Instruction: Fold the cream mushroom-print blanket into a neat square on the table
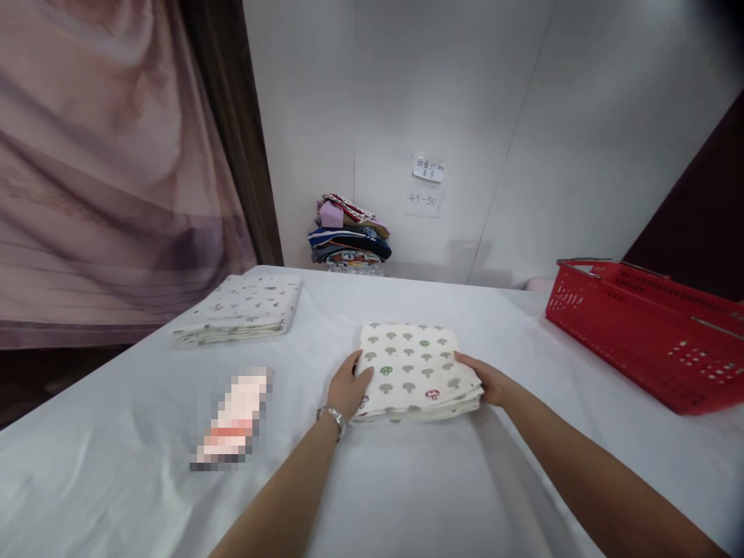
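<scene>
In the middle of the white-covered table lies a folded cloth (410,368), cream with grey, green and red mushroom prints. My left hand (349,387), with a bracelet at the wrist, grips its left edge, thumb on top and fingers along the side. On the opposite edge, my right hand (483,380) holds the cloth near its front right corner; some of its fingers are hidden. The layers show along the front edge, slightly uneven. Farther left rests a second folded cloth (249,306), white with small dark prints, apart from both hands.
A red plastic basket (639,333) stands on the table's right side. Left of my left arm is a pixelated object (235,418). Behind the table rises a stack of folded fabrics (349,236) by the wall. A pink curtain (105,170) hangs at the left.
</scene>
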Demonstrator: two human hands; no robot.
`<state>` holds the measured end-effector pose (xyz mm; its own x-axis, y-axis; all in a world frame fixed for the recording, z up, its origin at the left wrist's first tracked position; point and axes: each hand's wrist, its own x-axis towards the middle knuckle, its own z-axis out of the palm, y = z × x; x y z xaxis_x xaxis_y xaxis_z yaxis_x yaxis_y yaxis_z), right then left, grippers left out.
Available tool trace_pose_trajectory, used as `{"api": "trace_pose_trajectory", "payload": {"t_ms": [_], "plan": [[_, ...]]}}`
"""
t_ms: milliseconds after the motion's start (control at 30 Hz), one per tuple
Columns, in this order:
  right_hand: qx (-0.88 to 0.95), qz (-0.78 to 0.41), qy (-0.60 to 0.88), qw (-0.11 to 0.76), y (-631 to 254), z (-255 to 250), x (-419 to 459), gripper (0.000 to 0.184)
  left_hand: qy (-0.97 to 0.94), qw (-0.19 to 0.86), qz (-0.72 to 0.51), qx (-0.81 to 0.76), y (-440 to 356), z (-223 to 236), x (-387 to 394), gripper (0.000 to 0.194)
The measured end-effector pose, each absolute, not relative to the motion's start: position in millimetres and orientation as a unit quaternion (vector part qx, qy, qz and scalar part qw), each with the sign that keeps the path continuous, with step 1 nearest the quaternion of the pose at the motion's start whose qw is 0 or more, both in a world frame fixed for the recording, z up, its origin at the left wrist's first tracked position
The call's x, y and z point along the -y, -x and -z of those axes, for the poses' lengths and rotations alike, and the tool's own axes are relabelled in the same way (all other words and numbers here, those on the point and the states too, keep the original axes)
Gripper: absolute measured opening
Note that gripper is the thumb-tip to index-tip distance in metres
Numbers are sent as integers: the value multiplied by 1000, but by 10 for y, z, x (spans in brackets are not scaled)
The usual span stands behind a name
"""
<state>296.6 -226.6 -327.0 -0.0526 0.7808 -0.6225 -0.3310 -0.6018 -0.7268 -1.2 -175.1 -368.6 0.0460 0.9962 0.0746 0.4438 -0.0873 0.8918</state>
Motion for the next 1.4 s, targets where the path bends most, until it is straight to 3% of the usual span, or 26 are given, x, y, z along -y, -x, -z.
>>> {"api": "trace_pose_trajectory", "payload": {"t_ms": [300,567,733,967,1167,1400], "plan": [[184,-713,542,404,-3017,3445,2239,44,-605,393,-421,-550,19,3696,1727,47],[235,-656,581,420,-2990,3290,2242,36,-629,377,-391,-556,24,3673,1800,59],[211,-660,609,385,-3053,3330,2236,37,-632,380,-384,-555,14,3733,1791,59],[222,-660,593,404,-3044,3340,2268,40,-548,481,-395,-559,-12,3627,1777,56],[252,-671,583,383,-3057,3301,2251,33,-503,577,-329,-554,0,3461,1881,71],[271,-685,577,353,-3097,3317,2495,36,-459,655,-315,-511,31,3404,2111,71]]}}
